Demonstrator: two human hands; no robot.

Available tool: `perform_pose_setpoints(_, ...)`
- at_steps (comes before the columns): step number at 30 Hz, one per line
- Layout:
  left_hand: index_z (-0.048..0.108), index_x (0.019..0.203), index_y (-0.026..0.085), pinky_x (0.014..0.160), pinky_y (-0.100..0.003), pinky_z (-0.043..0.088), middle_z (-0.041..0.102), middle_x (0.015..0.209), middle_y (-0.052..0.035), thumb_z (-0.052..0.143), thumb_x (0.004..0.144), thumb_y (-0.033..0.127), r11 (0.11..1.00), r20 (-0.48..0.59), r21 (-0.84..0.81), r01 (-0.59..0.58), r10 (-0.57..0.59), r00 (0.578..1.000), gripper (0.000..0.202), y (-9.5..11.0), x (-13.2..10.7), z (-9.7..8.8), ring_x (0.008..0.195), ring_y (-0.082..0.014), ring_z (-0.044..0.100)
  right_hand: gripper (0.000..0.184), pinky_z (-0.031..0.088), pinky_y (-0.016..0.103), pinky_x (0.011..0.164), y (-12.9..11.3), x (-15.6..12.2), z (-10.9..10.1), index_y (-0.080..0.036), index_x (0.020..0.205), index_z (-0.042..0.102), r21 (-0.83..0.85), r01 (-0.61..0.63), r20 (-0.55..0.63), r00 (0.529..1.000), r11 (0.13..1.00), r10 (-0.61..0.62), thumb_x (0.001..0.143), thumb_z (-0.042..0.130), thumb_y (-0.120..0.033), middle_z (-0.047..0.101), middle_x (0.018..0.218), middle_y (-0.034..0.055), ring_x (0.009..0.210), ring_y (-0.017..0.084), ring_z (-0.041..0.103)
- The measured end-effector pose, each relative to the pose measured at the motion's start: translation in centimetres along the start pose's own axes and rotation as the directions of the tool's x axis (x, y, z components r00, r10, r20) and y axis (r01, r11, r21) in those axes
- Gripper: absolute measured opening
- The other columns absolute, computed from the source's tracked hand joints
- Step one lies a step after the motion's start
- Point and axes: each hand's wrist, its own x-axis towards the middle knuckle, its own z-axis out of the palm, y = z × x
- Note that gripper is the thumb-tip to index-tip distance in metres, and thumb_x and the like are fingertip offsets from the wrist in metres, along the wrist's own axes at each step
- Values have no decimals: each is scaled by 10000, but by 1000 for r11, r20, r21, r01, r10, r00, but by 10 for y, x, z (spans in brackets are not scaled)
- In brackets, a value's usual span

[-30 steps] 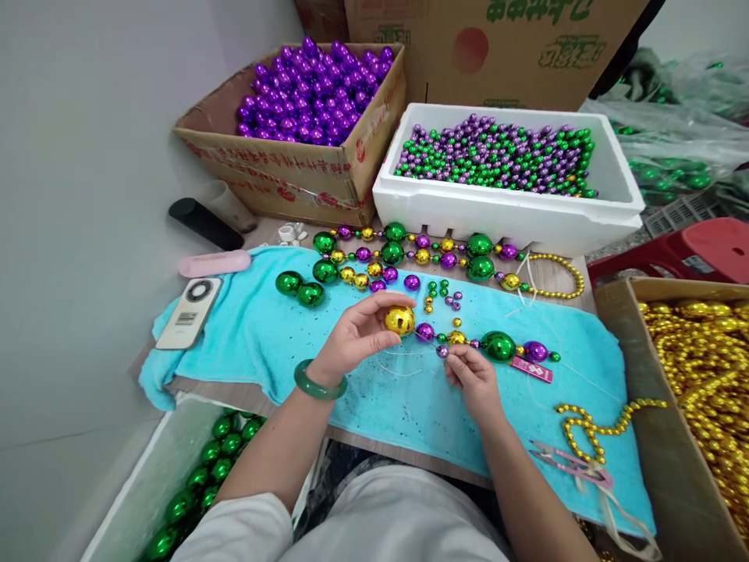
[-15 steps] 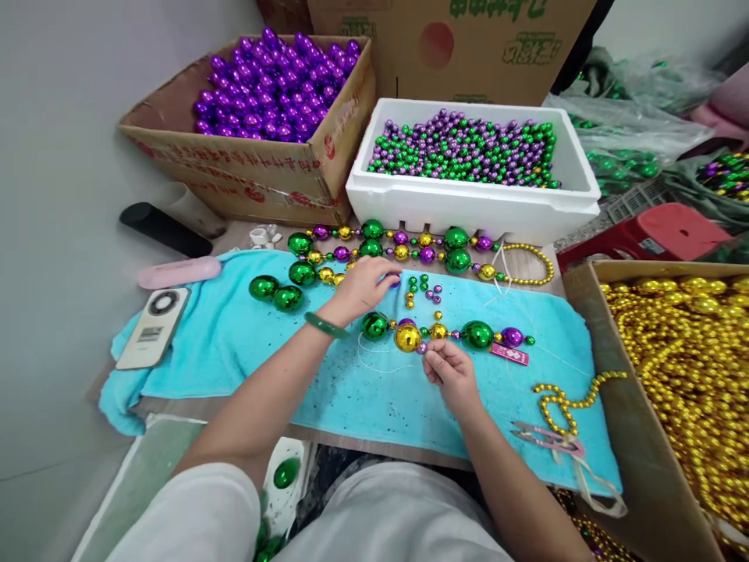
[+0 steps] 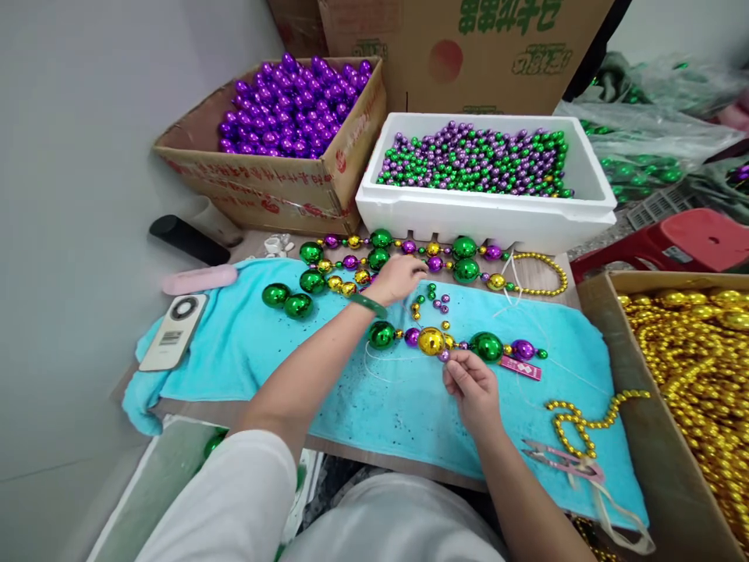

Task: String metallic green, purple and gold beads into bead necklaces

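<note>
Right grip (image 3: 473,381) on lilac bead (image 3: 444,355), left grip (image 3: 400,279) with underside hidden.

The head view looked forward and down, close above the counter (image 3: 538,273), shirt (image 3: 403,519) at six o'clock, foam box (image 3: 468,215) at one.

Looks like a small bead-craft workshop; cannot tell whether inside a home. Can be recognised by the bulk stock: a cardboard box (image 3: 246,179) heaped with purple beads (image 3: 292,109), a white foam box (image 3: 485,215) of small green and purple beads (image 3: 473,160), a carton (image 3: 649,476) full of gold bead strings (image 3: 696,375). Shows also signs of handwork: pink snips (image 3: 576,465) and a multicoloured bead chain (image 3: 485,347) on a blue towel (image 3: 363,421). Has plastic bags (image 3: 661,129) too, near a red stool (image 3: 696,234).
</note>
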Motion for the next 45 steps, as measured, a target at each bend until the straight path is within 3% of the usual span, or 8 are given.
perform_pose_setpoints(2,746,903,165,897,-353,461,707,921,-90,659,788,198,930,-32,-356,95,-114,993,148,6,-16,-14,918,-212,633,240,337,211,431,-3,1,1,-186,815,617,-18,42,-46,998,999,-43,783,686,-413,526,555,-29,471,88,427)
perform_pose_setpoints(4,727,1004,173,773,-294,504,706,918,-73,653,822,245,694,52,-691,204,-233,971,209,9,-37,-26,813,-156,640,228,341,213,431,-5,1,2,-183,809,626,-43,66,-83,994,997,-69,787,680,-404,525,551,-27,467,88,427)
perform_pose_setpoints(7,712,1022,144,713,-250,524,703,881,-75,664,829,213,447,117,-863,235,-276,954,210,11,-65,-38,780,-130,647,215,338,215,428,-7,2,5,-178,797,638,-73,75,-95,992,995,-82,785,678,-388,526,543,-25,461,87,428)
perform_pose_setpoints(17,692,997,157,681,-220,518,698,825,-32,708,770,97,321,23,-937,136,-333,943,236,2,-91,-46,758,-111,657,196,336,211,424,-12,1,18,-170,773,646,-114,64,-80,994,991,-73,770,676,-365,530,527,-26,448,82,434)
perform_pose_setpoints(30,700,880,179,669,-224,514,703,852,-13,825,604,130,438,-113,-898,39,-316,942,307,-3,-97,-45,766,-120,659,219,328,203,415,-12,-4,22,-166,765,641,-155,43,-68,996,987,-54,761,679,-382,521,517,-31,435,76,426)
perform_pose_setpoints(37,698,973,217,737,-203,507,674,873,14,820,585,91,750,-401,-641,-166,-143,905,426,-3,-102,-45,835,-99,615,223,324,212,422,-14,-3,25,-167,758,634,-203,58,-63,995,977,-72,758,679,-385,504,507,-37,438,78,423)
perform_pose_setpoints(41,616,1210,250,768,-235,515,673,879,5,830,607,133,768,-231,-632,-101,-62,971,651,1,-109,-44,845,-119,623,237,315,217,421,-12,0,29,-174,765,611,-164,8,-30,999,987,-13,734,681,-398,526,508,-37,427,78,421)
perform_pose_setpoints(45,664,1126,208,710,-255,506,693,948,-55,775,729,360,767,-105,-641,34,-132,986,440,-5,-107,-44,815,-139,632,241,299,209,418,-7,2,31,-182,767,578,-81,-62,11,998,995,63,731,670,-403,542,527,-40,428,72,421)
